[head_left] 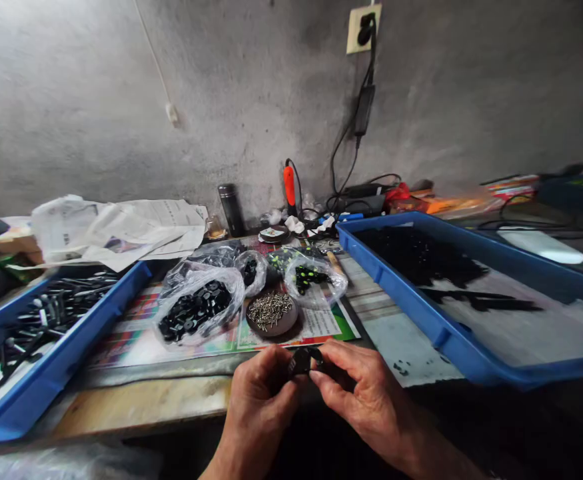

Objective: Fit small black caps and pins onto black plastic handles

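lightly pinched, a small black plastic part (300, 361) just above the bench's front edge, fingertips of left hand (258, 407) and right hand (366, 400) clamped on it from both sides. probably light, stiff, perhaps slick; safest by its edges. close ahead, a tin of screws (271, 313); rightward, a blue plastic tray (411, 313), with little room before its rim.

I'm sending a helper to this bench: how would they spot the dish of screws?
Between the two blue trays on the bench, look at the printed sheet just beyond the person's hands. A round dish sits there beside a clear bag of black washers, and it alone is heaped with small silver screws rather than black parts.
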Tool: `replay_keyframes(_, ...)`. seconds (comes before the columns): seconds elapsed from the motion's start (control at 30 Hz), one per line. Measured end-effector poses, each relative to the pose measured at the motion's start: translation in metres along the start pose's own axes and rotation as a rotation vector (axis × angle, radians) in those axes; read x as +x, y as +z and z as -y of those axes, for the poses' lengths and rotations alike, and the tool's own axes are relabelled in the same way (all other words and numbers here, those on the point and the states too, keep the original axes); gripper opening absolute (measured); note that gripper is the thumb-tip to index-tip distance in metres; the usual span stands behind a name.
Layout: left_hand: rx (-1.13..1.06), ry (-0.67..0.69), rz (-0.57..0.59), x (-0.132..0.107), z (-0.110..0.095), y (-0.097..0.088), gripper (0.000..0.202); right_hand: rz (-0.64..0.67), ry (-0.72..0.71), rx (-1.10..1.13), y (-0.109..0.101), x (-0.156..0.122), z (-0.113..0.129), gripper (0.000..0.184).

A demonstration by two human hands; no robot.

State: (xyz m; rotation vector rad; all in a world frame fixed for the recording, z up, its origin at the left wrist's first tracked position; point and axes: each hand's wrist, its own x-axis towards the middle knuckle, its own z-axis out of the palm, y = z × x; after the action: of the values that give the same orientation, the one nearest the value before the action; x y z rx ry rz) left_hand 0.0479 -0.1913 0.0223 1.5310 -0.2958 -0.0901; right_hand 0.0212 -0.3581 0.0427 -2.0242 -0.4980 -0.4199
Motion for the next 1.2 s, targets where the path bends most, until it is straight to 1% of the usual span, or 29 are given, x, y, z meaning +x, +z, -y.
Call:
replay_keyframes(0.07, -0.162, -0.143, -0.028, -0.006, -0.002, 0.004, 0.017, 0.010, 0.080, 0.033, 0.002, -0.004, 0.000, 0.019)
replay_keyframes(0.13, -0.304, -0.288, -0.064, -0.013, -0.002, 0.008, 0.029, 0.012, 0.160, 0.111, 0.007, -0.009, -0.002, 0.018)
replay_keyframes(0.17, -0.362, -0.339, -0.078, -0.017, -0.001, 0.009, 0.035, 0.009, 0.195, 0.156, 0.010, -0.012, -0.004, 0.018)
replay_keyframes(0.23, -0.459, -0.380, -0.098, -0.024, 0.003, 0.013, 0.041, 0.003, 0.262, 0.231, 0.017, -0.018, -0.007, 0.020)
replay_keyframes(0.3, -0.516, -0.388, -0.112, -0.030, 0.007, 0.015, 0.043, 0.008, 0.335, 0.284, 0.023, -0.024, -0.010, 0.022)
replay_keyframes(0.4, -0.514, -0.390, -0.146, -0.035, 0.010, 0.016, 0.043, 0.025, 0.414, 0.331, 0.029, -0.030, -0.010, 0.024)
replay_keyframes(0.47, -0.474, -0.369, -0.182, -0.037, 0.009, 0.015, 0.042, 0.052, 0.403, 0.338, 0.028, -0.033, -0.009, 0.025)
replay_keyframes(0.57, -0.422, -0.309, -0.207, -0.038, 0.006, 0.011, 0.041, 0.137, 0.352, 0.365, 0.026, -0.035, -0.004, 0.027)
replay_keyframes(0.67, -0.379, -0.269, -0.214, -0.039, 0.005, 0.008, 0.041, 0.208, 0.371, 0.393, 0.024, -0.038, 0.000, 0.027)
replay_keyframes(0.73, -0.359, -0.241, -0.221, -0.040, 0.004, 0.007, 0.041, 0.220, 0.382, 0.387, 0.025, -0.040, 0.001, 0.027)
replay_keyframes(0.8, -0.341, -0.201, -0.225, -0.040, 0.004, 0.007, 0.039, 0.219, 0.363, 0.367, 0.026, -0.042, 0.001, 0.028)
replay_keyframes(0.87, -0.310, -0.173, -0.217, -0.041, 0.003, 0.006, 0.033, 0.226, 0.360, 0.355, 0.028, -0.044, 0.000, 0.028)
replay_keyframes(0.93, -0.263, -0.152, -0.204, -0.041, 0.003, 0.004, 0.025, 0.259, 0.382, 0.364, 0.029, -0.046, -0.002, 0.027)
replay_keyframes(1.03, -0.197, -0.137, -0.158, -0.041, 0.004, 0.000, 0.015, 0.305, 0.414, 0.384, 0.029, -0.048, -0.004, 0.028)
replay_keyframes(1.13, -0.165, -0.134, -0.103, -0.042, 0.007, -0.003, 0.011, 0.333, 0.427, 0.393, 0.028, -0.051, -0.007, 0.030)
replay_keyframes(1.2, -0.137, -0.109, -0.091, -0.043, 0.010, -0.005, 0.008, 0.352, 0.438, 0.400, 0.028, -0.053, -0.009, 0.031)
